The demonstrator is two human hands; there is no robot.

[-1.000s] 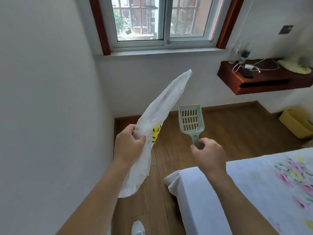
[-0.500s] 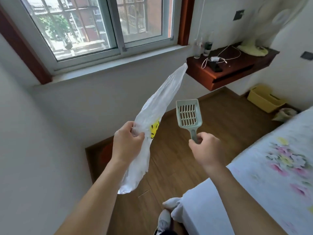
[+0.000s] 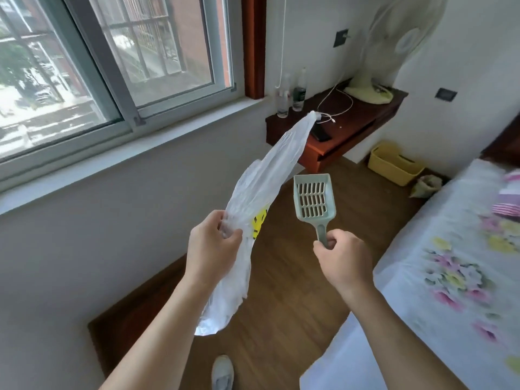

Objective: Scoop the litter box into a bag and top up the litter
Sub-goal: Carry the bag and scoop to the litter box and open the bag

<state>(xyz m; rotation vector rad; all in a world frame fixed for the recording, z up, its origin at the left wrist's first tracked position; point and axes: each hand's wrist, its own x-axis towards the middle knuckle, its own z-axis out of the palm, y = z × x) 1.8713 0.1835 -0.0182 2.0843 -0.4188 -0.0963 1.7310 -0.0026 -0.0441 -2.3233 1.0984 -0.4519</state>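
Your left hand (image 3: 211,250) is pinched tight around the bunched middle of a thin white plastic bag (image 3: 261,192), thumb over the gathered film, fingers curled behind it. The bag is crumpled and unopened: one end streams up and away toward the shelf, twisted to a narrow tip, while the other hangs loose below your wrist, translucent and creased (a yellow and black print shows just past your thumb). Your right hand (image 3: 342,263) is fisted around the handle of a pale green litter scoop (image 3: 313,199), and you're holding it upright in the air, slotted pan facing you, three rows of slits, nothing in it. Scoop and bag sit side by side in front of you, near each other but apart.

Below them runs the wooden floor (image 3: 295,291), with your white shoe (image 3: 222,371) at the bottom edge. To your right, the bed (image 3: 439,277) with its flowered sheet. Ahead, a red-brown wall shelf (image 3: 343,128) carries bottles (image 3: 282,101), a white cable and the base of a fan (image 3: 368,90). Under it on the floor stands a yellow basket (image 3: 394,164), with a small crumpled bag just beside it. The window (image 3: 112,66) fills the wall to your left.
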